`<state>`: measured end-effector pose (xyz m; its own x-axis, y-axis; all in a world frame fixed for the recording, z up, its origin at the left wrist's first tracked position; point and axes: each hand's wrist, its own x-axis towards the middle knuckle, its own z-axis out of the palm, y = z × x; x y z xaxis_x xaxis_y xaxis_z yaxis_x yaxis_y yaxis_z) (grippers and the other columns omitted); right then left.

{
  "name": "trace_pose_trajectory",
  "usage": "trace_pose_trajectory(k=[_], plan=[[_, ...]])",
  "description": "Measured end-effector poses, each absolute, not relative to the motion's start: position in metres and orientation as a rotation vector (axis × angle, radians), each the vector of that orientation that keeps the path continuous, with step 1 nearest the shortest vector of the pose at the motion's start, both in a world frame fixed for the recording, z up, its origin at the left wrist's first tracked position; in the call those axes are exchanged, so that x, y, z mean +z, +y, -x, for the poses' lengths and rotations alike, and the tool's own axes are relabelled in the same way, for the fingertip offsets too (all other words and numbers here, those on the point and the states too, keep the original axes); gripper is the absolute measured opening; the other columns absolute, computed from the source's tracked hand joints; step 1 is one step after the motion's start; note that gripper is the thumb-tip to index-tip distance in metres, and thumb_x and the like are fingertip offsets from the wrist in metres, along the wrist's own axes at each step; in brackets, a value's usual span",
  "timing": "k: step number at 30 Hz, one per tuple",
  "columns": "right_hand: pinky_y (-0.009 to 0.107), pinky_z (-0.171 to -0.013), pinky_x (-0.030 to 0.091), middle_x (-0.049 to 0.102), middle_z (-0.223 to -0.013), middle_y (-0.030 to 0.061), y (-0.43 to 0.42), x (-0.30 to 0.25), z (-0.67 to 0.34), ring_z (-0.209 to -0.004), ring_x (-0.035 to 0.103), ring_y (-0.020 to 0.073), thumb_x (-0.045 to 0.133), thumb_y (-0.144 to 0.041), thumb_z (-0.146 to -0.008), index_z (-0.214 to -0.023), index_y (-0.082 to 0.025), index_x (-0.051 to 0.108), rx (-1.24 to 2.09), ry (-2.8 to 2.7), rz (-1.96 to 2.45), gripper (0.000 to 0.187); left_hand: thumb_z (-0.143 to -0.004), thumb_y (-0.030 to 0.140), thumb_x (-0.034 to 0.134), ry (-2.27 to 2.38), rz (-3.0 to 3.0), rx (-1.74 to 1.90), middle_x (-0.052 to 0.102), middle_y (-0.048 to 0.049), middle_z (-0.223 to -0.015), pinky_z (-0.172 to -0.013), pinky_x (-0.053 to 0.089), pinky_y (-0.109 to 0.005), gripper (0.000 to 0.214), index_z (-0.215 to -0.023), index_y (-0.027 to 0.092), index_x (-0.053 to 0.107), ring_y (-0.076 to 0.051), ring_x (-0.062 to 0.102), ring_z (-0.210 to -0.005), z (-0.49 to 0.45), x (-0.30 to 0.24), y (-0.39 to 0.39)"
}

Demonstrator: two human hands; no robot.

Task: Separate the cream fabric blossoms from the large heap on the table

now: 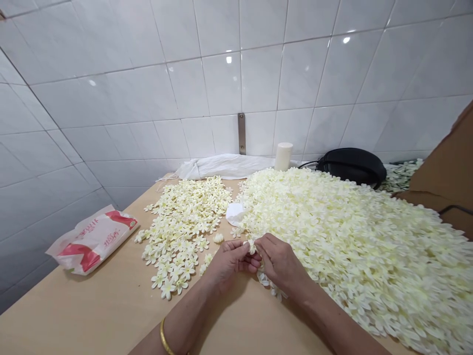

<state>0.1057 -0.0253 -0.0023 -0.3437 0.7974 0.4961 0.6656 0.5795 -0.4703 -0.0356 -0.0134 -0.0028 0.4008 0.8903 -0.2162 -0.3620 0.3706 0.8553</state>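
My left hand (236,260) and my right hand (278,256) meet at the front of the table. Between their fingertips is a small cream-white flower (252,246), pinched from both sides. The fingers partly cover it. To the left lies a loose heap of cream flowers (181,222), with one small flower bunch (219,238) apart from it near my left hand. A much larger pile of pale petal flowers (354,241) spreads on the right, reaching up to my right hand.
A white and red packet (94,239) lies at the table's left edge. Along the tiled wall are a white plastic bag (225,166), a white cylinder (283,156) and a black case (351,165). Brown cardboard (443,167) stands at the right. The wooden table (92,315) shows in front.
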Motion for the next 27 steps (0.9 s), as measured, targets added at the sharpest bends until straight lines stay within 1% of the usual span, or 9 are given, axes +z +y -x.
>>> trace_pose_trajectory(k=[2, 5, 9, 15, 18, 21, 23, 25, 27], plan=[[0.024, -0.058, 0.037, 0.049, -0.069, 0.0049, -0.025, 0.000, -0.105, -0.062, 0.047, 0.0122, 0.034, -0.010, -0.083, -0.073, -0.013, 0.053, 0.355, -2.028, 1.104, 0.022, -0.060, 0.036, 0.070, 0.811, -0.835, 0.938, 0.059, -0.0073, -0.057, -0.049, 0.040, -0.021, 0.032, -0.066, 0.007, 0.058, -0.010, 0.053, -0.047, 0.036, -0.003, -0.013], [0.024, -0.063, 0.039, 0.053, -0.071, 0.0048, -0.027, 0.004, -0.103, -0.067, 0.050, 0.0124, 0.036, -0.013, -0.084, -0.079, -0.014, 0.058, 0.473, -1.971, 1.042, 0.022, -0.063, 0.038, 0.068, 0.870, -0.886, 0.960, 0.054, -0.0027, -0.048, -0.043, 0.032, -0.017, 0.032, -0.064, 0.009, 0.055, -0.006, 0.045, -0.039, 0.038, -0.006, -0.012], [0.024, -0.063, 0.039, 0.055, -0.069, 0.0041, -0.029, 0.007, -0.102, -0.066, 0.051, 0.0128, 0.039, -0.017, -0.084, -0.078, -0.016, 0.061, 0.562, -1.961, 1.045, 0.023, -0.066, 0.044, 0.064, 0.926, -0.961, 0.973, 0.048, 0.0008, -0.042, -0.039, 0.023, -0.016, 0.036, -0.060, 0.010, 0.051, -0.002, 0.036, -0.035, 0.040, -0.007, -0.013], [0.023, -0.059, 0.039, 0.057, -0.066, 0.0026, -0.028, 0.005, -0.103, -0.062, 0.052, 0.0124, 0.043, -0.024, -0.083, -0.075, -0.015, 0.063, 0.796, -1.837, 1.106, 0.023, -0.062, 0.050, 0.064, 1.020, -0.951, 1.016, 0.038, 0.0050, -0.035, -0.035, 0.014, -0.016, 0.042, -0.055, 0.013, 0.045, -0.001, 0.025, -0.030, 0.039, -0.004, -0.013], [0.024, -0.062, 0.041, 0.060, -0.069, 0.0039, -0.028, 0.007, -0.101, -0.066, 0.055, 0.0139, 0.048, -0.028, -0.081, -0.075, -0.014, 0.061, 0.942, -1.763, 1.072, 0.020, -0.063, 0.048, 0.065, 0.948, -0.898, 1.028, 0.040, 0.0046, -0.036, -0.035, 0.017, -0.015, 0.042, -0.056, 0.012, 0.046, -0.002, 0.029, -0.031, 0.036, -0.005, -0.013], [0.026, -0.063, 0.044, 0.060, -0.065, 0.0029, -0.028, 0.009, -0.100, -0.062, 0.057, 0.0141, 0.051, -0.028, -0.080, -0.079, -0.013, 0.058, 1.119, -1.649, 0.997, 0.016, -0.068, 0.053, 0.058, 0.818, -0.790, 1.006, 0.049, -0.0004, -0.044, -0.040, 0.029, -0.017, 0.044, -0.058, 0.011, 0.049, -0.005, 0.041, -0.037, 0.034, -0.005, -0.013], [0.026, -0.062, 0.045, 0.059, -0.064, 0.0022, -0.028, 0.009, -0.101, -0.060, 0.057, 0.0138, 0.051, -0.028, -0.079, -0.080, -0.013, 0.058, 1.154, -1.569, 1.013, 0.017, -0.071, 0.052, 0.054, 0.753, -0.720, 0.978, 0.055, -0.0037, -0.051, -0.045, 0.036, -0.019, 0.043, -0.061, 0.010, 0.051, -0.008, 0.048, -0.043, 0.034, -0.004, -0.013], [0.026, -0.060, 0.046, 0.059, -0.065, 0.0022, -0.027, 0.008, -0.102, -0.060, 0.057, 0.0136, 0.052, -0.030, -0.079, -0.080, -0.012, 0.058, 1.167, -1.515, 1.031, 0.019, -0.069, 0.042, 0.062, 0.701, -0.711, 0.962, 0.058, -0.0045, -0.056, -0.049, 0.039, -0.019, 0.034, -0.066, 0.010, 0.053, -0.009, 0.051, -0.047, 0.034, -0.003, -0.014], [0.025, -0.060, 0.046, 0.058, -0.064, 0.0022, -0.026, 0.007, -0.104, -0.060, 0.057, 0.0134, 0.053, -0.032, -0.078, -0.081, -0.012, 0.059, 1.202, -1.478, 1.016, 0.021, -0.063, 0.029, 0.069, 0.666, -0.741, 0.963, 0.059, -0.0038, -0.057, -0.049, 0.039, -0.019, 0.026, -0.066, 0.010, 0.052, -0.008, 0.052, -0.048, 0.035, 0.000, -0.015]])
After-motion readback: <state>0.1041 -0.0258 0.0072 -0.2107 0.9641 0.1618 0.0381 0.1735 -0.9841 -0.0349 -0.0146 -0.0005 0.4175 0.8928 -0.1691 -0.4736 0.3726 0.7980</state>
